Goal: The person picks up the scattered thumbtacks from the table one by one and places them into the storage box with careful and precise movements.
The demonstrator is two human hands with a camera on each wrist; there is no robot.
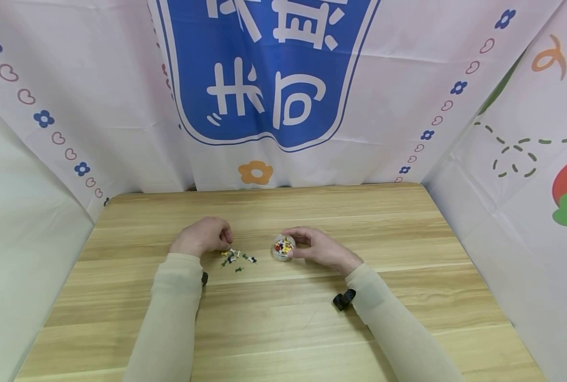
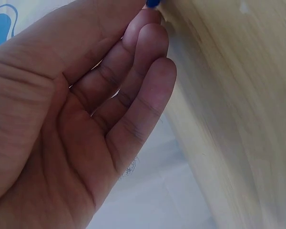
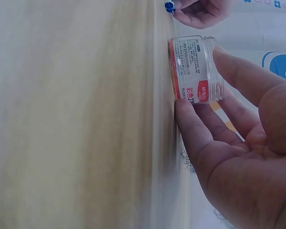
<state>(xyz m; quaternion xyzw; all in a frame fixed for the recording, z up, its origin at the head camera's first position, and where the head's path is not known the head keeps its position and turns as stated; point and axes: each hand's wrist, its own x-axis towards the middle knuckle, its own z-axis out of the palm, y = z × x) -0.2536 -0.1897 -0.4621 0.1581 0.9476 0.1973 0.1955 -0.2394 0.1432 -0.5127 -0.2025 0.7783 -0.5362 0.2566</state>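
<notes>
My left hand [image 1: 202, 236] is over a small heap of push pins [image 1: 233, 255], coloured green, white, yellow and dark blue. At its fingertips it pinches a blue push pin [image 3: 169, 6], partly cut off in the left wrist view. One green push pin [image 1: 239, 269] lies a little apart, nearer the front. To the right, my right hand [image 1: 319, 246] holds a small clear jar [image 3: 193, 67] by its side, thumb and fingers around it. The jar is upright on the table, lidless, with mixed coloured pins inside. A printed label covers its wall.
The wooden table [image 1: 274, 329] extends around both hands. White printed cloth [image 1: 135, 159] hangs behind its back edge, with more cloth [image 1: 498, 212] on the right. A black wrist device [image 1: 344, 300] sits at the right sleeve cuff.
</notes>
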